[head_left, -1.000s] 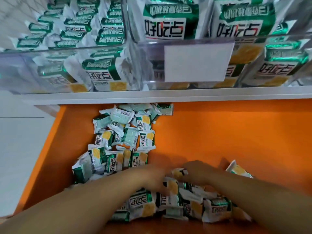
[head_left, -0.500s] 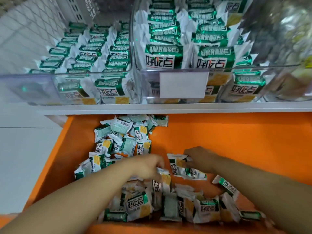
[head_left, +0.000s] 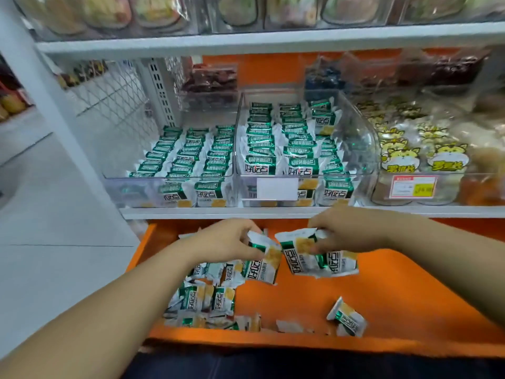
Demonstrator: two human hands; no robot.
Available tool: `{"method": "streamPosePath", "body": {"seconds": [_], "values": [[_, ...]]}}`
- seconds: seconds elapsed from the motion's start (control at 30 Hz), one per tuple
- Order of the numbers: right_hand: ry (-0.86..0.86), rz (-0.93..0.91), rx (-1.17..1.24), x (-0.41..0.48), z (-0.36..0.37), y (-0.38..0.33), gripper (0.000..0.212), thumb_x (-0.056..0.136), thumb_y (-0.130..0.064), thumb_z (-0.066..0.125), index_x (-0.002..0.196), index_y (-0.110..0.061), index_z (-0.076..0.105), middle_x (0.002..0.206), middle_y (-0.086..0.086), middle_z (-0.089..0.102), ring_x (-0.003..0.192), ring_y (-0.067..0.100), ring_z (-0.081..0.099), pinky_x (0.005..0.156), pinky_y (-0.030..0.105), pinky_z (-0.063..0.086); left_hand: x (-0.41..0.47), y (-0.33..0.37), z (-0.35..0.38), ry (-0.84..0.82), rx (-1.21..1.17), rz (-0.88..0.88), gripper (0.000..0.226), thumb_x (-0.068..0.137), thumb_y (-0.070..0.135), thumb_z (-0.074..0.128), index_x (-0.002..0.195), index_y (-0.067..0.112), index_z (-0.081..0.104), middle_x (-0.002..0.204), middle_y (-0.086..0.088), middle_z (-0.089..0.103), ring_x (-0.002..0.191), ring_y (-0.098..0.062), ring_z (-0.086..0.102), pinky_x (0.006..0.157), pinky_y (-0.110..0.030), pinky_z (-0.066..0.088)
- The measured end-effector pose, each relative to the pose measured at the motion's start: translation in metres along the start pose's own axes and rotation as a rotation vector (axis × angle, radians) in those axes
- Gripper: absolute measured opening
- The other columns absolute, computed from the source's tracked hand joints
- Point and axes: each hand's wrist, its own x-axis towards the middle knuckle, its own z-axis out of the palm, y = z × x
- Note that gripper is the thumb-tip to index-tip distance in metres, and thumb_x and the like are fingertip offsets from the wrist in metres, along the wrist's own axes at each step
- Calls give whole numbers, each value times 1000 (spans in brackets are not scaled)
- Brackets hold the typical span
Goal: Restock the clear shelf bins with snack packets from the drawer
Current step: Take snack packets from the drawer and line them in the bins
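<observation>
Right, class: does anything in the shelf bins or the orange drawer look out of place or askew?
Nothing looks damaged. The clear bins hold tidy rows, but in the orange drawer snack packets lie jumbled at the left, and one lone packet sits tipped near the front right.

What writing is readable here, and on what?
"好吃点": big letters on the green-and-white snack packets in the clear bins.
Small print on those packets: too small to read.
Yellow lettering on the cat-printed bags: too blurred.
Red price tag: too blurred.
White label on the middle bin: blank.
</observation>
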Motion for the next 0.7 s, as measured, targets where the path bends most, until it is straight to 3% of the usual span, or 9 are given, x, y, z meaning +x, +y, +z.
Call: {"method": "streamPosePath", "body": {"seconds": [0.07, 0.13, 0.17, 0.23, 0.3, 0.37, 0.53, 0.6, 0.7], "values": [[54, -11, 24, -21, -12, -6, 41, 94, -50, 47, 118, -18, 52, 88, -12, 46, 71, 5, 40, 61, 22, 32, -15, 9, -5, 66, -155, 47, 31, 82, 38, 71, 106, 21, 60, 62, 9, 47, 46, -4, 39, 48, -21, 29], [111, -29, 97, -38, -17, -10, 40, 93, -51, 48, 121, -22, 48, 83, -16, 40, 68, 2, 39, 60, 17, 32, -28, 14, -6, 147, -262, 75, 27, 82, 37, 71, 100, 18, 62, 54, 8, 35, 46, -8, 31, 49, -25, 25], [141, -44, 143, -44, -17, -12, 33, 92, -52, 48, 114, -26, 48, 82, -15, 39, 66, 0, 38, 60, 16, 32, -31, 14, -4, 189, -303, 75, 31, 82, 38, 70, 101, 15, 62, 53, 3, 33, 48, -10, 33, 52, -26, 27], [189, -74, 231, -52, -15, -17, 24, 91, -53, 49, 91, -29, 48, 81, -7, 42, 63, 4, 38, 58, 19, 31, -35, 18, 0, 245, -386, 48, 43, 81, 41, 69, 106, 8, 59, 58, -6, 38, 60, -10, 48, 69, -28, 40], [193, -73, 286, -55, -13, -18, 22, 90, -53, 50, 77, -38, 39, 77, -7, 40, 61, 4, 38, 57, 19, 30, -35, 23, 6, 291, -477, 18, 35, 82, 42, 67, 104, 16, 57, 69, 10, 60, 83, -5, 59, 87, -28, 40], [182, -64, 338, -55, -11, -16, 23, 89, -53, 51, 76, -40, 37, 74, -9, 37, 59, 2, 39, 56, 17, 31, -33, 31, 11, 282, -596, -10, 26, 85, 40, 64, 105, 28, 54, 88, 23, 60, 90, 3, 54, 88, -26, 37], [177, -61, 436, -51, -14, -11, 22, 91, -49, 51, 79, -44, 34, 68, -14, 31, 54, -15, 42, 56, 12, 35, -25, 44, 23, 167, -959, -35, 23, 93, 30, 50, 102, 14, 64, 86, 2, 73, 74, -8, 67, 60, -23, 51], [190, -27, 461, -49, -16, -14, 24, 91, -49, 51, 82, -47, 28, 66, -15, 23, 50, -18, 41, 55, 12, 35, -24, 46, 24, 165, -1032, -23, 36, 88, 40, 49, 109, 15, 65, 95, 0, 74, 81, -11, 68, 68, -28, 54], [275, 14, 469, -40, -12, -13, 36, 89, -53, 50, 72, -26, 33, 65, -7, 23, 47, 5, 31, 51, 21, 24, -24, 44, 22, 137, -1046, 64, 53, 78, 47, 61, 121, 16, 61, 113, -5, 69, 101, -18, 65, 92, -38, 52]]}}
